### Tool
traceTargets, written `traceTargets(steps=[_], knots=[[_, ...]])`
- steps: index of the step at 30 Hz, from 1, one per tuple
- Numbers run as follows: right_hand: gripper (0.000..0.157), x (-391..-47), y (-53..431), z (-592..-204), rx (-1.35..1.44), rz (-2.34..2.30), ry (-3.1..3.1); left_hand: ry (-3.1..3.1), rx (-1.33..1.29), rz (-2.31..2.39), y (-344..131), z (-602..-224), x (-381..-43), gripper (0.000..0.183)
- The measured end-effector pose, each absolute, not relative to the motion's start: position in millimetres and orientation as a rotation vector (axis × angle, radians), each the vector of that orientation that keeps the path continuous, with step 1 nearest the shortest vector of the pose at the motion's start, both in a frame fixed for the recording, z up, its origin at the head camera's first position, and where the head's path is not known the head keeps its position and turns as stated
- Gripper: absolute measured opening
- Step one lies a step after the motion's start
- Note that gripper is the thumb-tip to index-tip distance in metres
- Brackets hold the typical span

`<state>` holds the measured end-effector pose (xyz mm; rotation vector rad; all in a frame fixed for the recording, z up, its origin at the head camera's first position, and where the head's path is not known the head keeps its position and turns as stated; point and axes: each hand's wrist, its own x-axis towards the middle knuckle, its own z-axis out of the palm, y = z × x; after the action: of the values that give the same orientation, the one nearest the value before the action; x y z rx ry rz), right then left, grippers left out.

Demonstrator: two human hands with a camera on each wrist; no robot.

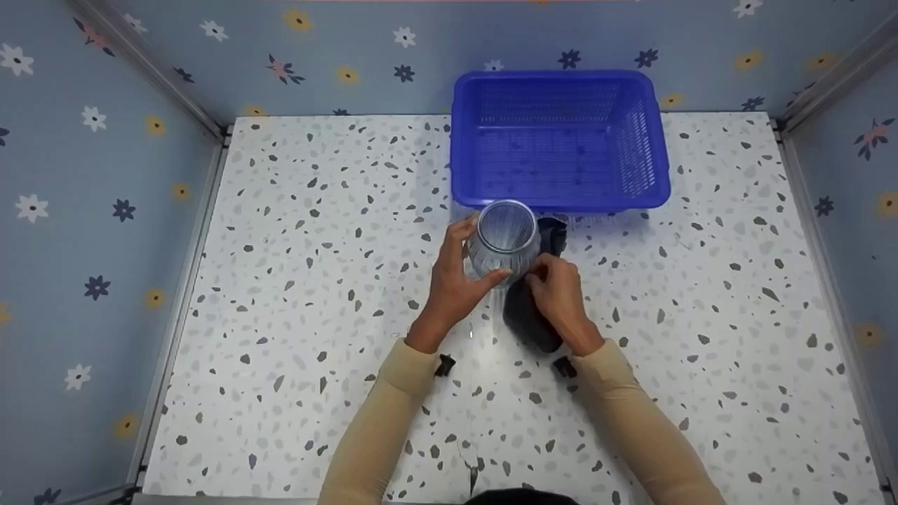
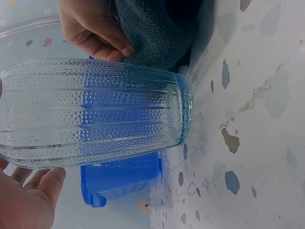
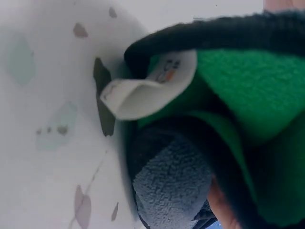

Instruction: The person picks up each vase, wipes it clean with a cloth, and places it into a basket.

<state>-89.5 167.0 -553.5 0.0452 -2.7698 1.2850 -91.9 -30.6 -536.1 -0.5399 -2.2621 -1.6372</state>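
Note:
A clear ribbed glass jar [image 1: 499, 261] stands upright, its round mouth uncovered. My left hand [image 1: 452, 280] grips it from the left, thumb in front and fingers on the far side. In the left wrist view the glass [image 2: 105, 112] has dotted ribs, and its base is close over the table. On the jar's right, my right hand [image 1: 561, 291] pinches a dark grey cloth [image 1: 527, 319] near the glass. The right wrist view shows the folded cloth [image 3: 171, 181] with a bright green inner side, dark edging and a white label [image 3: 143, 95].
A blue plastic basket [image 1: 649, 140] with slotted walls stands just behind the jar, near the back wall. The tabletop [image 1: 316, 280] is white with grey speckles. Blue flowered panels [image 1: 91, 231] border it at the left, back and right.

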Motion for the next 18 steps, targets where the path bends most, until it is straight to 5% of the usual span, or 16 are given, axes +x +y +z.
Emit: traceTargets(steps=[18], knots=[[0.006, -74, 168, -489, 0.058, 1.461, -2.471, -2.277, -0.537, -1.579, -31, -537, -92, 0.081]])
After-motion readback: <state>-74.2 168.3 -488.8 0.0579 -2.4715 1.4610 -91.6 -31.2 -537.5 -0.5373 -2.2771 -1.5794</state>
